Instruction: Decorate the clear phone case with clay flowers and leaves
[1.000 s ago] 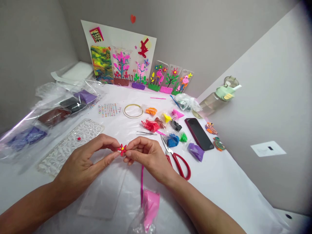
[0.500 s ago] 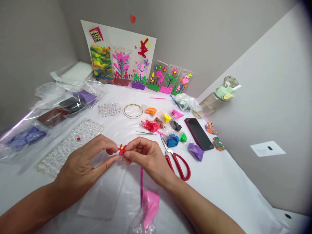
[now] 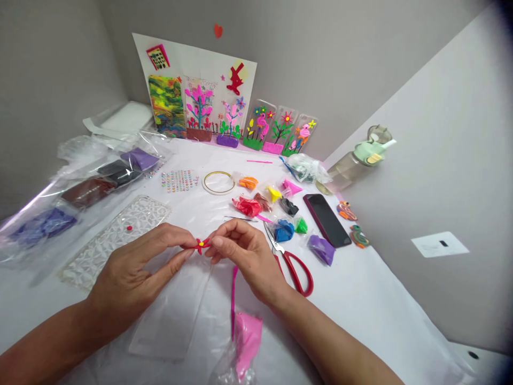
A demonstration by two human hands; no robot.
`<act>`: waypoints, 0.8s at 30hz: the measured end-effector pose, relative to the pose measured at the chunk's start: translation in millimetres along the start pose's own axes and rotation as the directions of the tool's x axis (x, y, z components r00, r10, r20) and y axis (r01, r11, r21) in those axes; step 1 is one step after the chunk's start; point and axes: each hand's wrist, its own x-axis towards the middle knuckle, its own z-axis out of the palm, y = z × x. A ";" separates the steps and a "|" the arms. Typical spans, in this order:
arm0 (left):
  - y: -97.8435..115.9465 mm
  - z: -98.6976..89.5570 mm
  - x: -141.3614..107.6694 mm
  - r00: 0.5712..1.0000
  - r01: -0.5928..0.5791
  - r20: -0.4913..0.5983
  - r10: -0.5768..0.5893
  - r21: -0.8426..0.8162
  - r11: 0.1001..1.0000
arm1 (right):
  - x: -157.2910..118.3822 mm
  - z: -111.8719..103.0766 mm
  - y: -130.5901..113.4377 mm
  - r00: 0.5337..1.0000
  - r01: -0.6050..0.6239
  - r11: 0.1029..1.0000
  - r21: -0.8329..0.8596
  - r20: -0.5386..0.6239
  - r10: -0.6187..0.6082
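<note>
Red flower turns its yellow centre toward the camera, its longest spread running left to right between left hand and right hand, which each pinch a petal above the desk.

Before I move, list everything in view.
Flower: one, red, centre
Scissors: one, red, centre
Tweezers: one, silver, centre
Packs: fourteen, mixed, left, centre, front
Cases: two, clear, left, front
Dot: one, red, left
Panels: six, mixed, back
Board: one, white, back
Heart: one, red, wall
Bangle: one, gold, centre
Gem sheet: one, mixed, left
Sticks: three, pink, centre
Phone: one, black, right
Figures: two, mixed, right
Bottle: one, green, right
Bag: one, clear, back
Parcel: one, white, left
Plate: one, white, wall
Table: one, white, below
Left hand: one, bare, centre
Right hand: one, bare, centre
</note>
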 end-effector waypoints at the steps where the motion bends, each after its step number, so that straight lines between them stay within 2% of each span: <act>1: 0.4 0.2 0.2 1.000 0.003 -0.001 -0.003 0.003 1.000 | 0.5 -0.5 0.9 1.000 -0.008 1.000 0.011 0.002 0.008; 6: -1.8 0.1 -1.6 0.997 0.051 0.057 -0.051 0.003 0.999 | 2.4 -1.4 4.9 0.997 -0.076 0.994 0.083 0.040 0.073; 16: -6.7 0.0 -6.8 0.954 0.270 0.140 -0.264 -0.024 0.963 | 1.3 0.5 3.9 0.994 -0.097 0.991 0.093 0.060 0.092; 19: -6.8 -0.3 -7.0 0.948 0.283 0.155 -0.277 -0.023 0.959 | 1.2 0.7 3.5 0.992 -0.104 0.991 0.081 0.081 0.098; 24: -4.2 0.9 -4.9 0.964 0.244 0.124 -0.234 -0.066 0.968 | 1.2 -0.1 2.5 0.988 -0.123 0.990 0.071 0.099 0.116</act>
